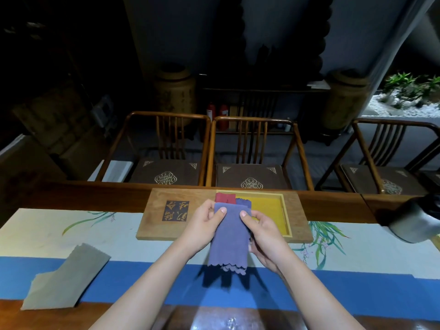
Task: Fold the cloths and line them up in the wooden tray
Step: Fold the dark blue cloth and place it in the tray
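At the centre of the frame, a person holds a folded blue-violet cloth [228, 239] upright above the worktop [133, 279], its scalloped lower edge hanging free over the blue band of the painted table runner [47, 225]. The left hand [202, 228] pinches the cloth's upper left corner with the thumb on its face; the right hand [264, 236] grips the upper right corner and the right edge, fingers curled behind the fabric. Both hands sit close together, clamped on the one cloth.

Just beyond them, in the upper middle of the frame, lies the wooden tray [166, 234], carved characters on its left panel and a yellow-lined recess on its right. A folded red cloth [225, 198] and a second blue cloth [244, 203] already sit side by side at the left end of that recess; the rest of the yellow lining shows bare.

At lower left, a grey cloth [69, 277] lies loosely creased on the runner, not yet neatly folded.

The step in hand appears to be the last fold or squaring-up of the blue-violet cloth before it goes in. The next move likely calls for keeping the layers aligned, carrying the cloth forward and setting it down in the open yellow space to the right of the two placed pieces, edges parallel. The grey cloth would remain to fold.
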